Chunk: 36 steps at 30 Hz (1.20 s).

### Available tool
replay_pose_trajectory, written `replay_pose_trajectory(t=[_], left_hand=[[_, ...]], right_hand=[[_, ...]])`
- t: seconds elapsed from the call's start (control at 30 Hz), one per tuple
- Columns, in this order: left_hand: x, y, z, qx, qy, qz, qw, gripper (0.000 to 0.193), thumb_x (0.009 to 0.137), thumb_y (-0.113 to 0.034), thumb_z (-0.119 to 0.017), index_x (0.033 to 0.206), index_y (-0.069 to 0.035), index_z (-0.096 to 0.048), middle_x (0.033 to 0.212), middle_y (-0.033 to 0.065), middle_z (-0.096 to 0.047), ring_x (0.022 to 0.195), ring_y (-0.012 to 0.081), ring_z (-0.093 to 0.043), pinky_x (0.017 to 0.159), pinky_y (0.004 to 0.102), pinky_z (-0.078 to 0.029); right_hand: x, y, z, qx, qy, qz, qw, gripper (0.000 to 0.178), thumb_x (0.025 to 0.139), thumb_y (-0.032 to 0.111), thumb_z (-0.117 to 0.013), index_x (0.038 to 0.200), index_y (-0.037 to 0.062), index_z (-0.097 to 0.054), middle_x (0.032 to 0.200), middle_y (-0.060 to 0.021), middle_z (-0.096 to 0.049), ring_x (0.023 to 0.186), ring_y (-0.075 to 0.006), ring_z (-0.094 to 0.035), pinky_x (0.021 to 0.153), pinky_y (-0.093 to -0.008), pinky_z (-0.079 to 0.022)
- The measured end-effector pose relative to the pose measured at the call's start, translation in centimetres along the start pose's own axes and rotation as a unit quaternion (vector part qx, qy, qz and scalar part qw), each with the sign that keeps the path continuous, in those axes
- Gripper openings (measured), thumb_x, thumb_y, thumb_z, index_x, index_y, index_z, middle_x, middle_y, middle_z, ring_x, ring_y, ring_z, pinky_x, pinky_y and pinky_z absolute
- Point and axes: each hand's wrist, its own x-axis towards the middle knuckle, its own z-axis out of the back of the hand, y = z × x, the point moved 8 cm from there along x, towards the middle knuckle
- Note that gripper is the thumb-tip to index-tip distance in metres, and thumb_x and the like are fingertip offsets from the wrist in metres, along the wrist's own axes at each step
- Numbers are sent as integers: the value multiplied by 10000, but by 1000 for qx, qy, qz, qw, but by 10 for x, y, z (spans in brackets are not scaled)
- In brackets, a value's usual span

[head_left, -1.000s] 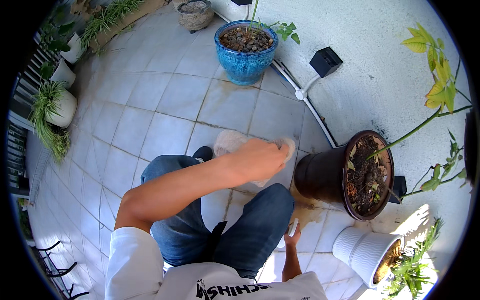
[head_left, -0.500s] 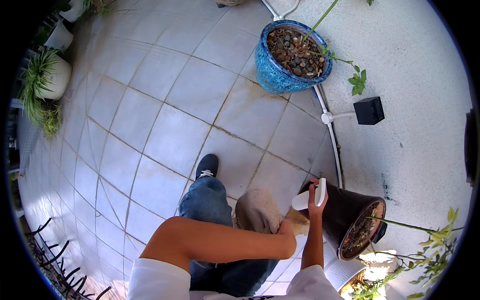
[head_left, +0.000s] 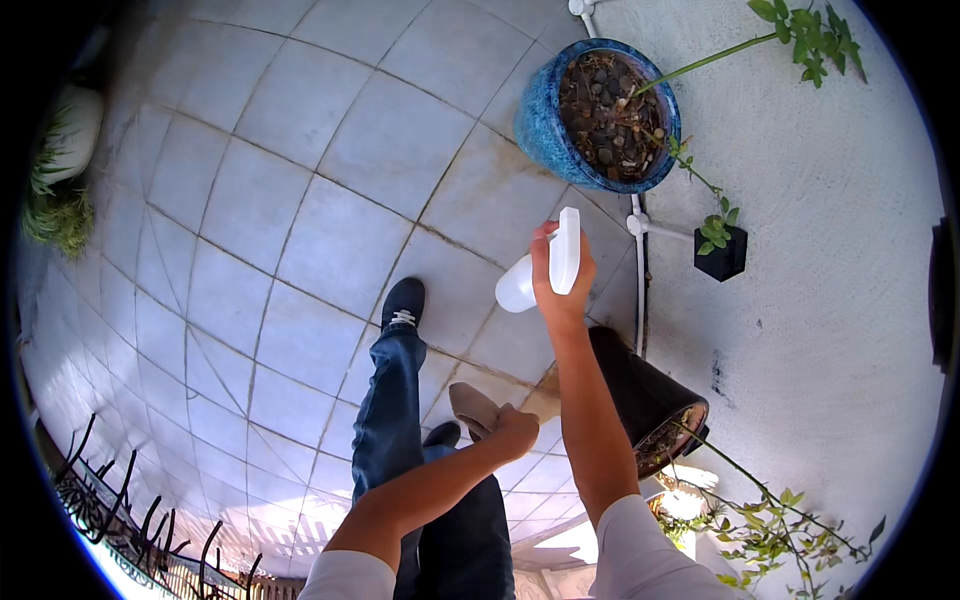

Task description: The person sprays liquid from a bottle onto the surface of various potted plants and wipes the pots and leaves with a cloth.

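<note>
My right hand (head_left: 584,272) is closed around the neck of a white spray bottle (head_left: 515,287), held out ahead and tilted, its flat white top upward. Just beyond it stands a blue glazed pot (head_left: 546,120) filled with pebbles and a green-stemmed plant. Lower down, near my legs, my left hand (head_left: 517,430) grips a bunched beige-brown cloth (head_left: 472,407). The fingers under that cloth are partly hidden. A dark brown pot (head_left: 630,392) with a leafy plant leans into view beside my right forearm.
Along the right runs a pale wall (head_left: 810,330) with a white pipe (head_left: 641,290) at its foot and a black box (head_left: 720,254). Grey tiles (head_left: 330,240) cover the floor. Potted greenery (head_left: 60,215) stands far left; dark curved metal pieces (head_left: 130,510) line the lower left.
My right hand has carried the spray bottle forward, away from the dark pot and closer to the blue one. My left forearm has swung, with the cloth still held. My view has shifted and my legs have stepped.
</note>
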Motion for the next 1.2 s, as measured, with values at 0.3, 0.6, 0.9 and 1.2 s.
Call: replay_pose_trajectory(t=[0.3,0.6,0.9,1.2], left_hand=[[-132,42,140,-193,-211,27,958,346,940,-402,-545,1052,-76,-564,721,160,-657,688,339,-683,556,482,-511],[-224,93,238,-371,-307,251,840,502,914,-457,-605,1178,-30,-600,965,239,-679,936,432,-643,786,457,-523],[-195,84,402,-337,-265,250,868,496,936,-450,-566,1188,-24,-593,959,239,-685,901,415,-667,778,448,-534],[-168,86,477,-332,-232,245,881,474,950,-397,-591,1163,27,-598,947,215,-694,885,336,-694,793,374,-521]], right_hand=[[72,5,1,23,-34,-143,989,164,859,118,-677,870,-35,-619,750,-105,-651,667,-187,-621,624,-339,-497],[138,-3,24,54,-125,-243,961,132,869,111,-674,866,-11,-622,745,-87,-651,676,-163,-624,641,-319,-495],[93,-38,42,118,-179,-349,912,132,893,131,-674,885,9,-625,792,-35,-646,774,-106,-588,713,-295,-484],[92,-31,103,119,-283,-422,853,131,895,179,-624,870,80,-543,757,-1,-526,728,-107,-451,705,-254,-374]])
